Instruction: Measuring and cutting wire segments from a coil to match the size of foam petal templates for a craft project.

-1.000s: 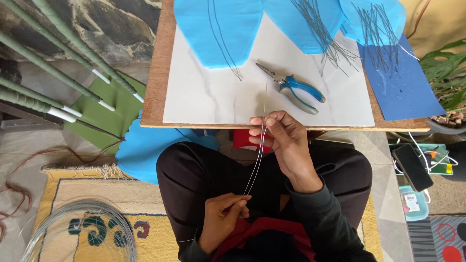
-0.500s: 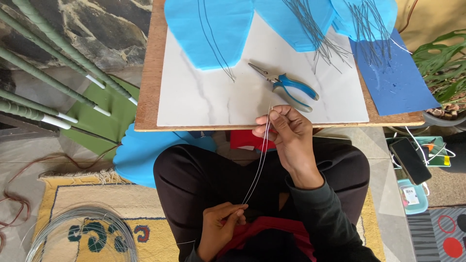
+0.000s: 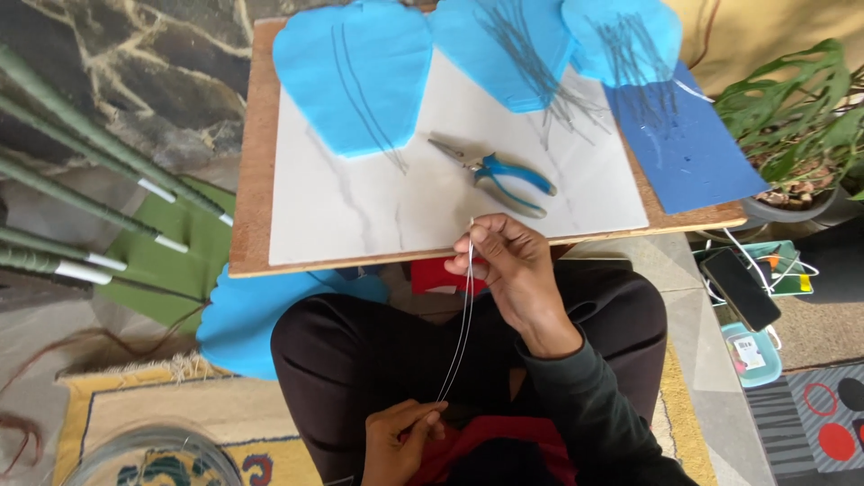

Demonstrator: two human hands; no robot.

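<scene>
I sit cross-legged in front of a low white marble-patterned board [image 3: 360, 207]. My right hand [image 3: 504, 265] pinches the upper ends of a few thin wires [image 3: 463, 324] at the board's near edge. My left hand [image 3: 400, 436] pinches their lower ends over my lap, so the wires run taut between both hands. Blue-handled pliers [image 3: 499, 169] lie on the board just beyond my right hand. Light-blue petal-shaped sheets [image 3: 355, 72] lie at the far side, with several cut wires [image 3: 540, 63] spread on them.
A dark-blue sheet [image 3: 684, 144] lies at the board's right. Green-wrapped stems [image 3: 81, 171] jut in from the left over a green sheet. A potted plant [image 3: 801, 126] stands at right, a phone [image 3: 740, 288] with cables below it. A glass bowl [image 3: 148, 459] sits lower left.
The view has shifted slightly. My right hand stays at the board's edge on the wire tops; my left hand has slid a little along the lower ends.
</scene>
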